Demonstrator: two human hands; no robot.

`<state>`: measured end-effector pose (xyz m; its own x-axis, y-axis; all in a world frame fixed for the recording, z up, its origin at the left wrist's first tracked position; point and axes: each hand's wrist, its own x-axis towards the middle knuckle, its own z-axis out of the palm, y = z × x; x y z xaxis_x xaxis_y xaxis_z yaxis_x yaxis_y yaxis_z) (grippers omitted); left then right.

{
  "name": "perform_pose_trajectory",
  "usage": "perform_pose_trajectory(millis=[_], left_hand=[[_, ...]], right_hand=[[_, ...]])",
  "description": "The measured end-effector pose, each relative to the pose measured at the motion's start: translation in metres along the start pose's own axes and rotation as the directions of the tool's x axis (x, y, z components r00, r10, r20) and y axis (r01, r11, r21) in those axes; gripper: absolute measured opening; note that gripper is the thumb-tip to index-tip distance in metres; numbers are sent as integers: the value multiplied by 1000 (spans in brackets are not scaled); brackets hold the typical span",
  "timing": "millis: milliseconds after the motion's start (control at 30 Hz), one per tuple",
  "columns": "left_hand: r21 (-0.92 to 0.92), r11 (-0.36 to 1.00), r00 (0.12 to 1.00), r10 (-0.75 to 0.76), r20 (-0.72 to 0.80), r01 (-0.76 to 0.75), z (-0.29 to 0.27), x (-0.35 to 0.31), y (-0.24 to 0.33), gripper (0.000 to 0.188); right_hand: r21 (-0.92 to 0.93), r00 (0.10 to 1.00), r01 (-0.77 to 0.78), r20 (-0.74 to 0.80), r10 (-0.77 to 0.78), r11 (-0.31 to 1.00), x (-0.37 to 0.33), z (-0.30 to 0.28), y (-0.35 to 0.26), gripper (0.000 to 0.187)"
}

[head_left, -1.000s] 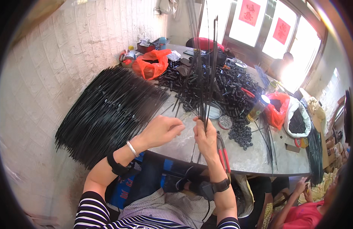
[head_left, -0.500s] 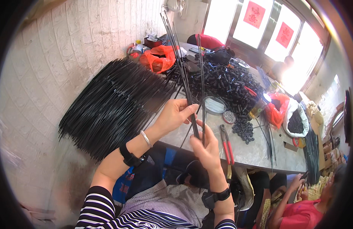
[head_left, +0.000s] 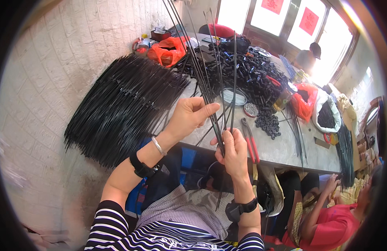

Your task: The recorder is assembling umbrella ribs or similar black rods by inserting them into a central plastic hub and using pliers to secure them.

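My right hand [head_left: 234,151] is closed around the lower part of several long, thin black rods [head_left: 202,81], which stand up and fan apart toward the top. My left hand [head_left: 190,117] is just above it, thumb and fingers pinched on the same rods. To the left lies a big pile of similar black rods [head_left: 118,108]. Red-handled pliers [head_left: 251,144] rest on the grey table [head_left: 281,152], right of my right hand. Beyond the hands are an oval dish [head_left: 233,97] and a small round tin [head_left: 250,110].
A heap of short black parts [head_left: 248,71] covers the table's middle, with small black rings [head_left: 268,125] nearer. Bags stand around: orange [head_left: 168,50], red [head_left: 306,100], white [head_left: 338,119]. A person in red [head_left: 331,226] sits at the right; another person [head_left: 307,58] is by the windows.
The rods in my right hand have spread wider apart at the top. My right hand has shifted slightly to the right, and the view has tilted a little lower.
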<state>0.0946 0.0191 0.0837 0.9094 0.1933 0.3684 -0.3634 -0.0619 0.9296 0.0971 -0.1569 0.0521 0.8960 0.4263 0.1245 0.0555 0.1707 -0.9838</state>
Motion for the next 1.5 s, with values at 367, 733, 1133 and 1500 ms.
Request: perform_pose_trajectory(millis=[367,733,1133,1500], left_hand=[[-133,991,999,14,-33,-18,7,-1,-27,36],[-206,978,992,9,-123,-35,24,-5,-34,28],[-25,997,941,55,-335,-67,30,-16,-29,37],[87,993,942,102,-321,-78,35,-14,-34,40]], right_hand=[[155,997,-74,42,69,985,-2,-9,-3,20],[85,999,-23,-34,26,996,-2,-14,3,21],[18,936,101,-340,-88,995,0,-21,1,20],[-523,918,238,-154,-365,818,-9,-5,14,17]])
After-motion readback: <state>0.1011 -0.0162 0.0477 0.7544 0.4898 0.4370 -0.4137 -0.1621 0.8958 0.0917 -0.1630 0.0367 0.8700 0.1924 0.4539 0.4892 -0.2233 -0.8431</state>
